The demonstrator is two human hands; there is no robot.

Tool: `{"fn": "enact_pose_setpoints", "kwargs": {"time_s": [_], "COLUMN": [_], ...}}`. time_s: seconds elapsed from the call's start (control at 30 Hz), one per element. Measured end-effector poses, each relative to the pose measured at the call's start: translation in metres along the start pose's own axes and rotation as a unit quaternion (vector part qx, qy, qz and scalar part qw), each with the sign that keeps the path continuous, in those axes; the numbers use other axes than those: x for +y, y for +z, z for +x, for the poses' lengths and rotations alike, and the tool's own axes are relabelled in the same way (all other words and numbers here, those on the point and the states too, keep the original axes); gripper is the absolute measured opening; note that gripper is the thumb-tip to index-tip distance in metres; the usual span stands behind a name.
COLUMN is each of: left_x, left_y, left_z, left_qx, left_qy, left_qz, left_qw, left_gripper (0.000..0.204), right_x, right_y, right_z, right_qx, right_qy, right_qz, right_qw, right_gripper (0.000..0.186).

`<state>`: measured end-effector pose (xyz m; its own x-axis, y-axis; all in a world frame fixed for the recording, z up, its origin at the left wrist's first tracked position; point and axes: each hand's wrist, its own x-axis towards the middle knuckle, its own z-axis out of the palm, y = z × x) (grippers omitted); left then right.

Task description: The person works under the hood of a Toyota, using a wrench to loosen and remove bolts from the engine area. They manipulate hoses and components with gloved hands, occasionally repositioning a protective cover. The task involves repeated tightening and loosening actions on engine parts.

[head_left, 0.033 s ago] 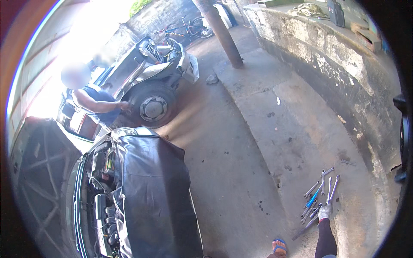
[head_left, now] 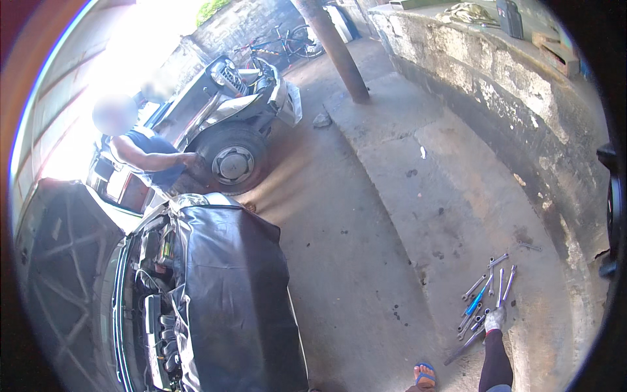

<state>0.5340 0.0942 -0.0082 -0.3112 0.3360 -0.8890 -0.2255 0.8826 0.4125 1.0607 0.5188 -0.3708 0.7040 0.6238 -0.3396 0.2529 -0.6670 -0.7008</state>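
Observation:
My right hand (head_left: 495, 319), in a pale knitted glove with a dark sleeve (head_left: 496, 362) behind it, reaches down to a group of metal wrenches (head_left: 474, 287) on the concrete floor at the lower right. It rests against the near ends of two long wrenches (head_left: 509, 286); its fingers are too small and hidden to show whether they grip. A tool with a blue handle (head_left: 479, 297) lies among the wrenches, left of the hand. A long dark bar (head_left: 464, 347) slants away below it. My left hand is out of the picture.
A car with raised hood (head_left: 62, 248) and a black cover (head_left: 228, 281) stands at the left. Behind it, a person (head_left: 147, 153) crouches by another vehicle's wheel (head_left: 232, 164). A rusty post (head_left: 336, 55) and low wall (head_left: 483, 78) bound the floor. A sandaled foot (head_left: 424, 375) is left of my arm.

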Motion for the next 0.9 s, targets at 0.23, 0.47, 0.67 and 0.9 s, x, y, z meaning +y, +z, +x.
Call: {"fn": "enact_pose_setpoints", "kwargs": {"time_s": [0.23,0.47,0.67,0.9], "left_x": [-0.008,0.115,0.127,0.088], "left_y": [-0.041,-0.039,-0.158,-0.351], "left_z": [-0.035,-0.158,-0.261,-0.292], "left_qx": [0.011,0.072,0.242,0.470], "left_qy": [0.127,0.141,0.339,0.304], "left_qz": [0.127,0.056,0.130,0.021], "left_qw": [0.984,0.986,0.900,0.829], "left_gripper": [0.042,0.042,0.040,0.035], "right_x": [-0.073,-0.091,-0.121,-0.236], "right_y": [-0.029,-0.102,-0.137,-0.137], "right_z": [-0.028,-0.138,-0.240,-0.459], "right_qx": [-0.045,-0.231,-0.356,-0.364], "right_qy": [-0.102,-0.187,-0.366,-0.412], "right_qz": [-0.245,-0.338,-0.518,-0.473], "right_qw": [0.963,0.893,0.687,0.688], "right_gripper": [0.024,0.030,0.033,0.041]}}
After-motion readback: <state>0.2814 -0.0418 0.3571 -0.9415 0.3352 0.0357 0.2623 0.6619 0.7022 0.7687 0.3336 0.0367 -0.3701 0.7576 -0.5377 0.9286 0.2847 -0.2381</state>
